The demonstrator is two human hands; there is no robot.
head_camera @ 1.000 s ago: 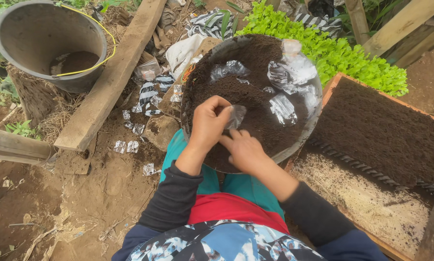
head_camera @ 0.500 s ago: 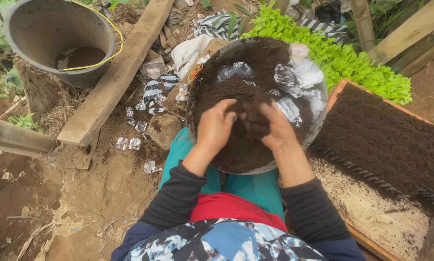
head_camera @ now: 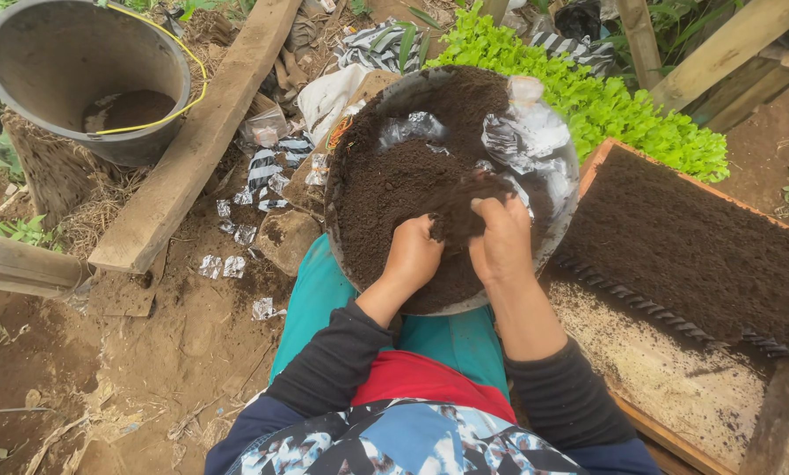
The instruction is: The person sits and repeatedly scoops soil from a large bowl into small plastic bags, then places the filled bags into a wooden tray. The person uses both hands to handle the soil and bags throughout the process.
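Both hands work inside a round metal basin (head_camera: pixel 352 149) that rests tilted on the person's lap, its near rim over the teal trousers. The left hand (head_camera: pixel 412 255) is curled shut, and what it grips is hidden under the fingers. The right hand (head_camera: pixel 501 239) is clenched around a clump of soil (head_camera: pixel 465 204), dark and crumbly, lifted just above the heap that fills the basin. The likeliest mishap from here is spillage: the clump is loose and grainy, so a slack grip would let it sift between the fingers onto the lap. The basin also leans toward the person with nothing flat under it, so a hard push at the near rim could tip it. Crinkled clear plastic bags (head_camera: pixel 526 132) lie on the soil at the basin's far right edge, thin and shiny, light enough to slide or get buried. To the right stands a wooden tray (head_camera: pixel 605 158) with a smooth, level bed of the same dark soil and a pale sandy strip at its near edge. A grey bucket (head_camera: pixel 60 53) with a yellow wire handle sits at the far left on the ground beside a rough plank (head_camera: pixel 192 149), and leafy green seedlings (head_camera: pixel 605 97) grow behind the basin.
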